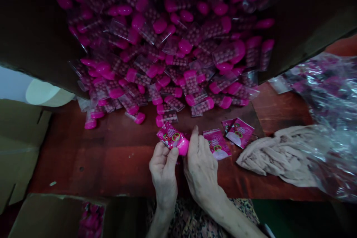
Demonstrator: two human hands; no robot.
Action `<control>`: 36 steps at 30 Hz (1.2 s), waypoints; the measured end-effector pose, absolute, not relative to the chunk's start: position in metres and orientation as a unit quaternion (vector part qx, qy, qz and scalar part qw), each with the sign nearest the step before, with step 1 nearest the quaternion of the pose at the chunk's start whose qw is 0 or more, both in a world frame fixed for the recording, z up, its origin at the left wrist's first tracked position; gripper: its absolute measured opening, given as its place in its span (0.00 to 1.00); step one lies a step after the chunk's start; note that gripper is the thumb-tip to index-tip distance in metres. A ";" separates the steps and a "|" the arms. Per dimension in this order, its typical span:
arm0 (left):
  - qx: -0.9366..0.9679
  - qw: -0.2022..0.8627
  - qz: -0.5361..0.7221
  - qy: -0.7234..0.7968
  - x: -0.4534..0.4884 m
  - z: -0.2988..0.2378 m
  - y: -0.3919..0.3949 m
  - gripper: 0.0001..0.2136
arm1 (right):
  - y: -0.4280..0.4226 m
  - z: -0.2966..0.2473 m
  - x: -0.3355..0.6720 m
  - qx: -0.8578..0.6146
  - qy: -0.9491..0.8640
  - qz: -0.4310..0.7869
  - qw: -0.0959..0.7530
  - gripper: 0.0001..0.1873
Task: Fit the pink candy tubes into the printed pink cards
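My left hand (164, 171) is closed on a small candy container with a bright pink cap (183, 146), thumb in front. A printed pink sleeve (168, 135) covers the container's other end. Against the right side of the cap lie the fingers of my right hand (201, 169), close together; its thumb is hidden. Just right of that hand, flat printed sleeves (219, 144) rest on the table, with more sleeves (240, 132) beyond them. Ahead, a large heap of clear, pink-capped candy containers (191, 81) filled with small balls spills toward my hands.
Dark cardboard walls (36, 26) flank the heap. On the right of the reddish wooden table (111, 156) lie a crumpled beige cloth (281, 156) and clear plastic wrap (334, 108). A pale round container (46, 93) stands at left. An open carton (41, 215) below holds pink items.
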State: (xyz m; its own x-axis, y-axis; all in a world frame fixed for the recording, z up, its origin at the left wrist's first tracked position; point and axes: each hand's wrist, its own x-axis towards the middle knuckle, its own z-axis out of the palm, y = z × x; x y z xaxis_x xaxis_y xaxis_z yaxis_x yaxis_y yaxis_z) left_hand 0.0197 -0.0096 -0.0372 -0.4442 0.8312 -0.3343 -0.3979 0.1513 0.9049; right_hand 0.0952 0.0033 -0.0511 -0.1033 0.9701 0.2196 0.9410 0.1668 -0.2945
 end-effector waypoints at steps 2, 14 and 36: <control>0.194 0.505 0.619 0.569 0.019 -0.038 -0.008 0.09 | 0.003 -0.052 0.094 -0.646 -0.741 0.030 0.181 0.38; 0.122 0.524 0.634 0.555 0.028 -0.039 -0.003 0.08 | 0.004 -0.062 0.090 -0.649 -0.735 0.068 0.187 0.38; 0.142 0.479 0.611 0.614 0.020 -0.043 -0.010 0.08 | -0.016 -0.057 0.105 -0.587 -0.641 0.349 0.352 0.25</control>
